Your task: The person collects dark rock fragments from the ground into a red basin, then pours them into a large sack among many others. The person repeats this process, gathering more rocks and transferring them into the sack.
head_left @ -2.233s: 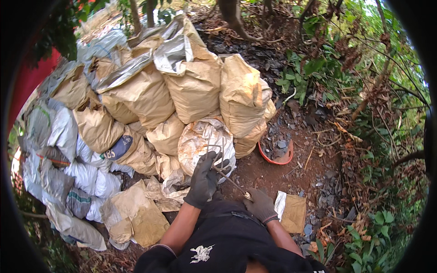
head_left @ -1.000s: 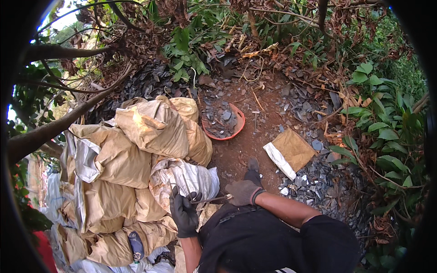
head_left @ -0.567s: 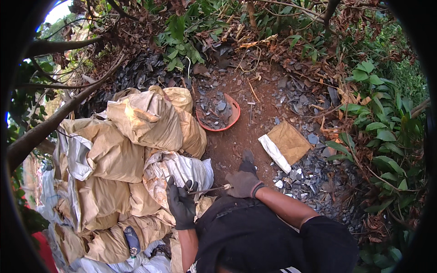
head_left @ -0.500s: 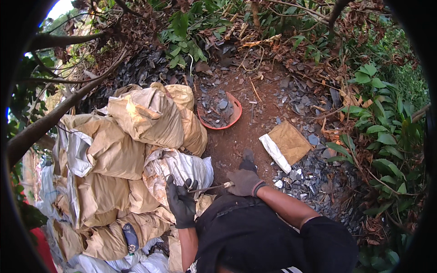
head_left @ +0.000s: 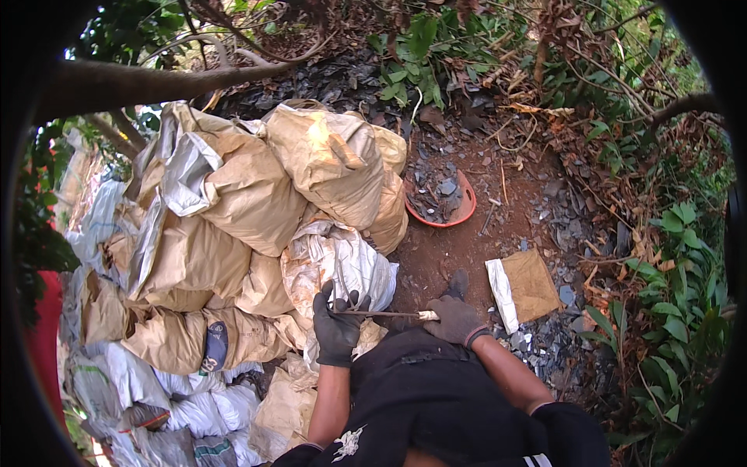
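My right hand, in a dark glove, is closed around the pale wrapped end of a thin metal rod tool. The tool lies level across my lap. Its other end rests in my left hand, gloved too, with the fingers curled about it. A slim bent part rises beyond those fingers in front of a white sack. Glove and sack hide the exact shape of that end.
Stacked tan sacks fill the left side. Ahead stand an orange-rimmed pan of dark flat pieces and a small hammer. A folded tan sack lies at right by broken shards. A branch crosses the upper left.
The whole view has swung left, so sacks, pan and hands sit further right. The tool looks more level now. Both hands keep hold of it.
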`<action>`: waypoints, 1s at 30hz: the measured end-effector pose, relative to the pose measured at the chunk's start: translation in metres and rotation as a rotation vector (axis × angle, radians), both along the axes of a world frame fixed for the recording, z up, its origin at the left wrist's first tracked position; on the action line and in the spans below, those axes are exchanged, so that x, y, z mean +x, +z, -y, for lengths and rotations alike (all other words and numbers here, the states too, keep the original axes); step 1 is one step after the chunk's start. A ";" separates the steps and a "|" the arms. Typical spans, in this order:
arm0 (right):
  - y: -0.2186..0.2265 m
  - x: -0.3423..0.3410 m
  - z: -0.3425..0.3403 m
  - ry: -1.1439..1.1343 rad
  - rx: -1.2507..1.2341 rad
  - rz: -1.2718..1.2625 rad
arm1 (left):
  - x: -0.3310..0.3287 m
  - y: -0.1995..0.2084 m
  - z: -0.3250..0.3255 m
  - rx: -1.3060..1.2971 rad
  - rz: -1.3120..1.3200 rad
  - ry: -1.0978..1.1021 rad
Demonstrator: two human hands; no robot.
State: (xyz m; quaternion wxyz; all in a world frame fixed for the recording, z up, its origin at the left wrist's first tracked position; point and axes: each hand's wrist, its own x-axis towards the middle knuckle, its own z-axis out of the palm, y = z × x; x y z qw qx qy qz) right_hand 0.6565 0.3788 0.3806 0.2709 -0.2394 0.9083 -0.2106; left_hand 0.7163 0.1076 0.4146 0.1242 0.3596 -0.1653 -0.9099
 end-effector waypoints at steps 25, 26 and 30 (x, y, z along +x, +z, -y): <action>0.003 -0.002 0.016 0.163 -0.067 -0.032 | 0.039 -0.013 -0.001 -0.005 -0.235 0.106; 0.001 -0.002 0.013 0.151 -0.106 -0.039 | 0.038 -0.013 -0.004 -0.007 -0.245 0.115; 0.002 0.002 0.012 0.094 -0.104 0.001 | 0.034 -0.018 -0.009 -0.014 -0.307 0.112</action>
